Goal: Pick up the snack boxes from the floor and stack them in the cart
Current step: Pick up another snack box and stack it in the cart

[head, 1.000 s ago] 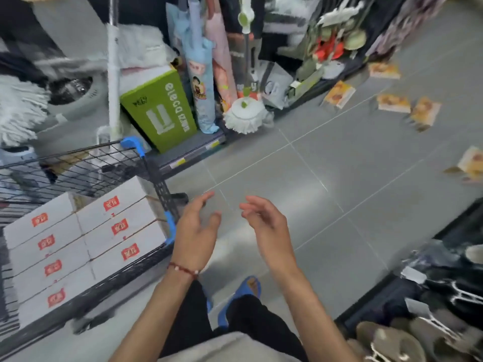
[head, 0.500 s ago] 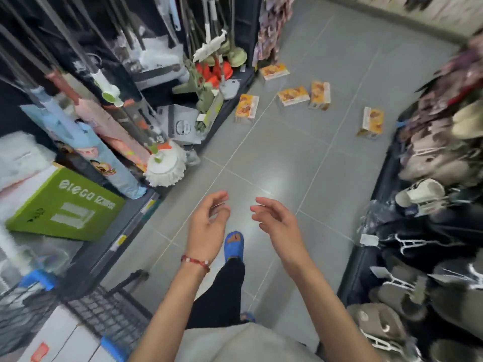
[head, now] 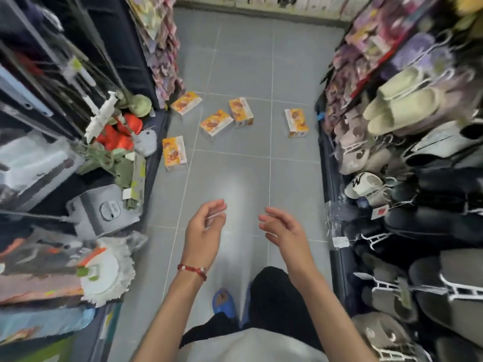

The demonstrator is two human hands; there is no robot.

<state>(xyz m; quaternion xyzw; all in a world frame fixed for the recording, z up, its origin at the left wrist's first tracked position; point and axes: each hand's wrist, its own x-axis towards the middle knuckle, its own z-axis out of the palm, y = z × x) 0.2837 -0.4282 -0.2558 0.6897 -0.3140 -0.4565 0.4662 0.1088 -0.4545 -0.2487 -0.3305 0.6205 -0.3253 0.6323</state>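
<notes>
both hands point(head: 202, 231) point(head: 283, 228) empty, fingers loosely curled. snack boxes point(head: 216, 122), centre frame: likely light, stiff cardboard; grip long sides.

Five orange-and-yellow snack boxes point(head: 216, 122) lie flat, scattered over the grey tiled floor point(head: 235, 61): the nearest box point(head: 174, 152) and a farther box point(head: 186, 102) along the left edge, two middle boxes point(head: 241, 112) close together, and a right box point(head: 296, 123) lying apart.

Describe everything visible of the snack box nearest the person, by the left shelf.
The nearest snack box is a rectangular carton, cardboard by its look, with an orange-yellow printed face and white sides. It lies flat on the grey tiled floor, face up, close beside the left shelf base. No hand or other box touches it.
</notes>
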